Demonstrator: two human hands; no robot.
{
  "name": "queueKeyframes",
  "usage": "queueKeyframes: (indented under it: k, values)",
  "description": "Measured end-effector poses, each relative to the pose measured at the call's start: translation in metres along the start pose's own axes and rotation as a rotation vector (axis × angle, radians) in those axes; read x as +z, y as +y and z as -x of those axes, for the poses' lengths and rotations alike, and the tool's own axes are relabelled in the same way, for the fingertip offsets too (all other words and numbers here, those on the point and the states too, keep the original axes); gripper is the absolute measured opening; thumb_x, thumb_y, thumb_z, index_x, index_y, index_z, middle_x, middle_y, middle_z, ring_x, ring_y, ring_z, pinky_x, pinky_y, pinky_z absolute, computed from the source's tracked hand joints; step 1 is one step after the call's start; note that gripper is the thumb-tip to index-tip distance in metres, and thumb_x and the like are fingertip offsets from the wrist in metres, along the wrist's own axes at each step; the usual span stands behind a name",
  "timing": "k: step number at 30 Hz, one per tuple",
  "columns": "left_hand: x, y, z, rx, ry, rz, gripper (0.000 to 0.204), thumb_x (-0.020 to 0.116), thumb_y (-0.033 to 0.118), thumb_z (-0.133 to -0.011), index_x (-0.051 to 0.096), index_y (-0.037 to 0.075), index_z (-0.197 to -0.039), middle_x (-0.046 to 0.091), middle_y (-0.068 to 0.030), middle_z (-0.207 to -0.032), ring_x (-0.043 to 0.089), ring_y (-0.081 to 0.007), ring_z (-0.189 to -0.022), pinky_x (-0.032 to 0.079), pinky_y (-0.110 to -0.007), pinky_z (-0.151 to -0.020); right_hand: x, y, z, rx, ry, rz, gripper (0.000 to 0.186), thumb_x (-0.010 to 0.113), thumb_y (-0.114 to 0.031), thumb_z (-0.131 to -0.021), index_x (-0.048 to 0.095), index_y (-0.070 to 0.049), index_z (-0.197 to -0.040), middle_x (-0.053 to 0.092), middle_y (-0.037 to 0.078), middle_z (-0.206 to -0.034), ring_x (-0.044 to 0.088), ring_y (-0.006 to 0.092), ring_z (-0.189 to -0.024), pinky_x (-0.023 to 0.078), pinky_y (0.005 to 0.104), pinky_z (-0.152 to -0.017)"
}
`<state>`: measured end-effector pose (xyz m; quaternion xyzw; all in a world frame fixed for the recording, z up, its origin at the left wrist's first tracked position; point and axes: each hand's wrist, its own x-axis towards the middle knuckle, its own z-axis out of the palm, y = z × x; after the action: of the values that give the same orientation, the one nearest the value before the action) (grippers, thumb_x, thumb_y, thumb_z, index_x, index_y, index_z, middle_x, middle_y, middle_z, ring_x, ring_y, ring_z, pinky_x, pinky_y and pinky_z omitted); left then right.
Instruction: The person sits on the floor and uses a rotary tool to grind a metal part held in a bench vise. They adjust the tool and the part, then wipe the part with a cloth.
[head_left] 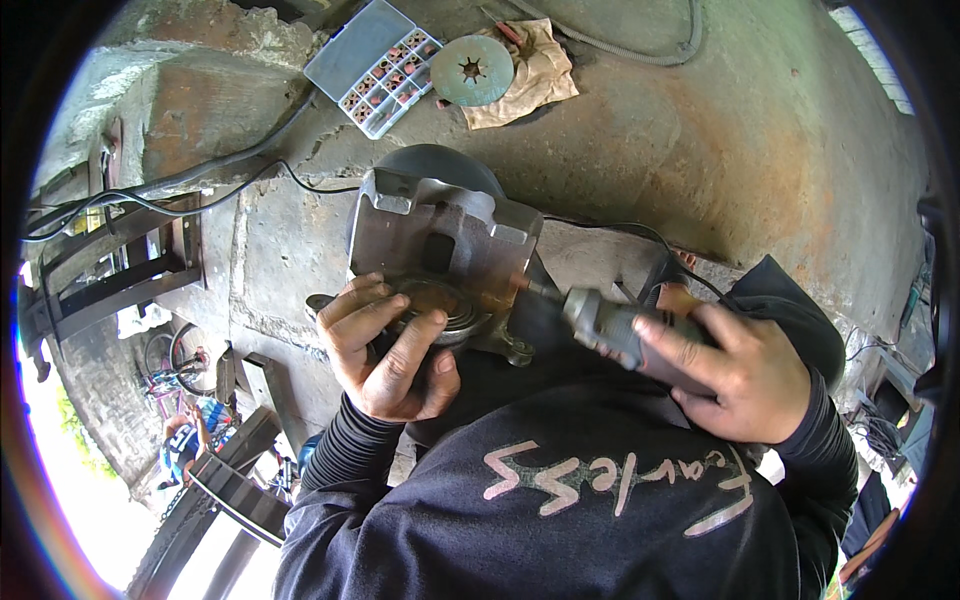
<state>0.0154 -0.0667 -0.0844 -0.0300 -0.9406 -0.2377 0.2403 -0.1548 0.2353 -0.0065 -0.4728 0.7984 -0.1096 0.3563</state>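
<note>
My left hand (385, 355) grips a dark cast-metal part (435, 225) with a notched top edge, a rectangular hole, a round ringed bore (455, 315) and bolt lugs at its sides; my fingers rest on the ring. The part is over my lap. My right hand (735, 375) is wrapped round a handheld rotary grinder (610, 325). Its slim bit (530, 285) points toward the right side of the metal part, slightly blurred; whether it touches the metal is unclear.
A compartment box of small bits (350, 70) and a round disc (473, 70) on crumpled brown paper (545, 75) lie on the concrete floor (750, 150) ahead. Cables cross behind the part. Steel frames (110, 270), a bicycle (180, 355) and another person (180, 450) are at left.
</note>
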Motion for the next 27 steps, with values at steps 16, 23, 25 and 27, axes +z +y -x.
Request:
queueKeyframes:
  k: [16, 23, 25, 27]
  values:
    - [0.0001, 0.0, -0.001, 0.024, 0.009, -0.001, 0.033, 0.071, 0.02, -0.072, 0.075, 0.009, -0.103, 0.058, -0.0154, -0.106, 0.055, -0.0337, -0.102, 0.053, -0.05, -0.094, -0.0041, -0.008, 0.0031, -0.014, 0.001, 0.003, 0.08, 0.082, -0.018, -0.068, 0.057, -0.024, -0.144, 0.06, 0.016, -0.107, 0.068, 0.0325, -0.076, 0.059, 0.0415, -0.068]
    - [-0.0008, 0.0005, -0.0008, 0.015, -0.004, -0.005, 0.034, 0.072, 0.019, -0.07, 0.075, 0.01, -0.103, 0.057, -0.0144, -0.107, 0.055, -0.033, -0.104, 0.053, -0.05, -0.094, -0.0021, -0.008, 0.004, 0.004, 0.034, 0.004, 0.082, 0.083, -0.02, -0.067, 0.057, -0.025, -0.145, 0.059, 0.015, -0.105, 0.067, 0.0322, -0.075, 0.058, 0.0421, -0.067]
    - [-0.0005, 0.0001, -0.0012, 0.016, -0.001, 0.004, 0.034, 0.072, 0.019, -0.07, 0.075, 0.01, -0.103, 0.057, -0.0142, -0.108, 0.055, -0.0329, -0.104, 0.053, -0.05, -0.095, -0.0024, -0.0081, 0.0041, 0.023, 0.035, 0.006, 0.083, 0.083, -0.019, -0.066, 0.057, -0.024, -0.144, 0.06, 0.016, -0.106, 0.067, 0.032, -0.075, 0.058, 0.0419, -0.067]
    - [0.0, 0.0002, -0.0013, 0.008, 0.007, 0.02, 0.034, 0.072, 0.019, -0.07, 0.075, 0.01, -0.103, 0.057, -0.0141, -0.108, 0.055, -0.0328, -0.104, 0.053, -0.05, -0.095, -0.0029, -0.0084, 0.0041, 0.043, 0.037, 0.015, 0.083, 0.083, -0.019, -0.065, 0.058, -0.023, -0.144, 0.06, 0.016, -0.106, 0.067, 0.0318, -0.075, 0.058, 0.0418, -0.067]
